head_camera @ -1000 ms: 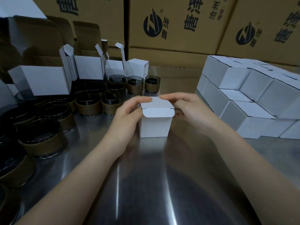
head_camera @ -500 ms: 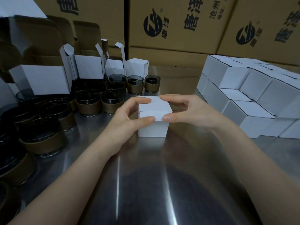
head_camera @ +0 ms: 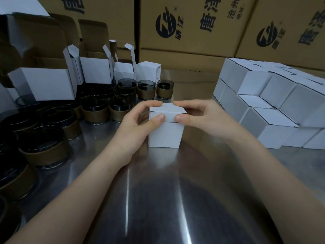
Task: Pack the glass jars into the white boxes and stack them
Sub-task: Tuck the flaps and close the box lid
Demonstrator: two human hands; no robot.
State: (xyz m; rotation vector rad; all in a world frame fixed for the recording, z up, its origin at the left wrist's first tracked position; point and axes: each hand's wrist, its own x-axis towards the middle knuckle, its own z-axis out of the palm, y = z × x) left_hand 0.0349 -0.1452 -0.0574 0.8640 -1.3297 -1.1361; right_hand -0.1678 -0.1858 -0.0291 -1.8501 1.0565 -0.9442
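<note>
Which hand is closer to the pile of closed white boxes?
Right. The right hand lies just left of the pile; left hand is farther, beyond the small box.

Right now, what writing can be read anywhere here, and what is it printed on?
"唐泽": large, beside a round logo, on the middle brown carton.
"唐泽": again on the right brown carton.
"沧州": starts a smaller line on the middle carton; the rest is too small to read.
Centre white box, stacked white boxes: no print.
</note>
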